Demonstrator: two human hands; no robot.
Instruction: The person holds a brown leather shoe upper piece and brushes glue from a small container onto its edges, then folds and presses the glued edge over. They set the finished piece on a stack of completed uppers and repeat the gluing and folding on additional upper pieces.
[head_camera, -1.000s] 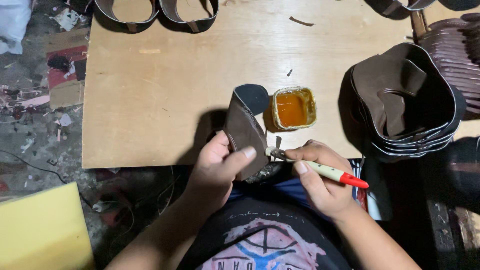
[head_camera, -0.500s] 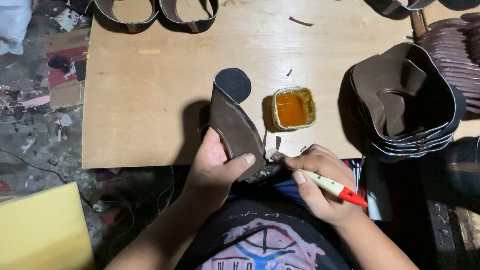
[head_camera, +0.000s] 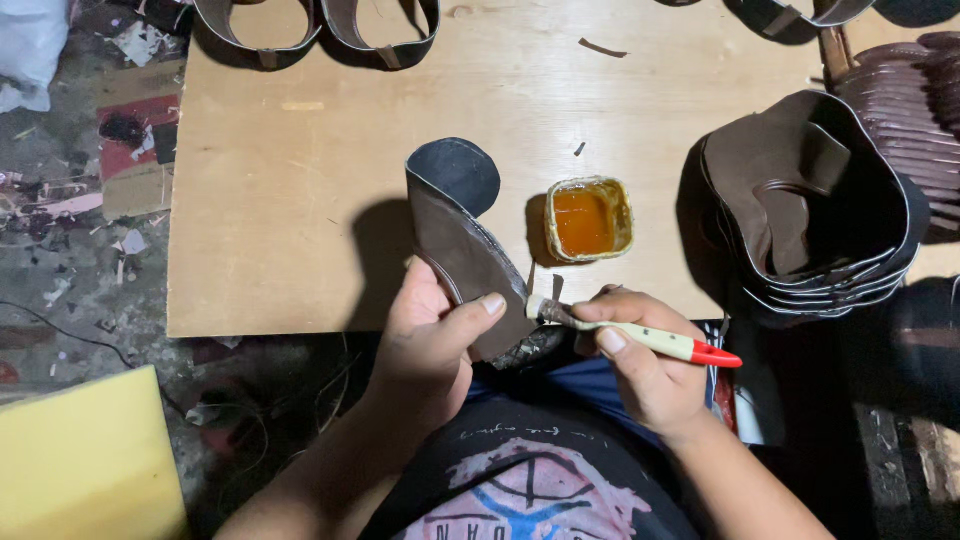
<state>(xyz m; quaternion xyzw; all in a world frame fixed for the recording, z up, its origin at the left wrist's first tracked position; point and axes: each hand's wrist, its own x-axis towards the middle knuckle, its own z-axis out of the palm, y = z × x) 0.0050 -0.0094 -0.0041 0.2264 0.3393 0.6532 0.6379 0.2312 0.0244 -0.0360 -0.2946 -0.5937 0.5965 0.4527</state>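
Note:
My left hand (head_camera: 430, 335) grips a curved brown leather shoe piece (head_camera: 455, 235) that stands on edge over the near side of the wooden board (head_camera: 290, 180), its dark rounded end pointing away from me. My right hand (head_camera: 645, 365) holds a small brush (head_camera: 630, 333) with a cream handle and red tip. The bristles touch the lower edge of the leather piece beside my left thumb. A small square tub of amber glue (head_camera: 590, 218) sits open on the board just beyond the brush.
A nested stack of brown leather pieces (head_camera: 810, 200) lies at the right. More looped pieces (head_camera: 320, 25) rest along the board's far edge. A yellow foam block (head_camera: 85, 465) lies at lower left, and scraps litter the floor at left.
The leather piece has unfolded and stretched further out over the board. The brush tip has come against its lower edge.

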